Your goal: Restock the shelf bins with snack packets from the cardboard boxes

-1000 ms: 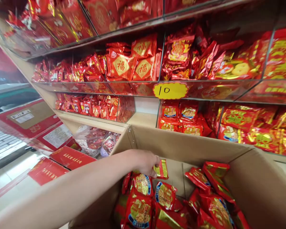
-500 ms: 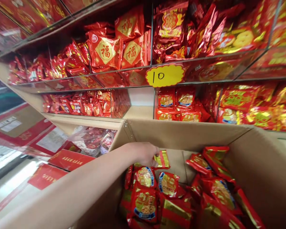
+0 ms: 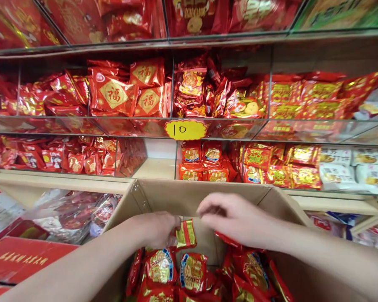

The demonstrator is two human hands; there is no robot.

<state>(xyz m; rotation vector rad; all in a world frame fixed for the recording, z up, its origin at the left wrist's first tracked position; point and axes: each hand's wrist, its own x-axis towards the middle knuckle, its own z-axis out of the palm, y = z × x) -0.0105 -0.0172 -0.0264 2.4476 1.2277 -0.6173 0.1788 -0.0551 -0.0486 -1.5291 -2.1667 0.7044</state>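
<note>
Head view: store shelves [image 3: 157, 167] stocked with red snack packets stand behind an open cardboard box [image 3: 189, 193]. Left hand [image 3: 157, 230] pinches a small red-gold packet [image 3: 185, 234] above the box contents. Right hand [image 3: 231, 218] hovers alongside, fingers curled, grip holding nothing visible. Risk: the light pinch may slip, dropping the packet among the loose packets [image 3: 192, 272].

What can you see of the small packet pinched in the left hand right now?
The small packet is a shiny foil pouch, red with gold bands and print too blurred to read. It stands nearly upright, tilted slightly, above the pile of red snack bags inside the cardboard box. The left hand pinches its left edge with the fingertips; the right hand hovers close beside it, not clearly touching. It looks sealed and flat.
</note>
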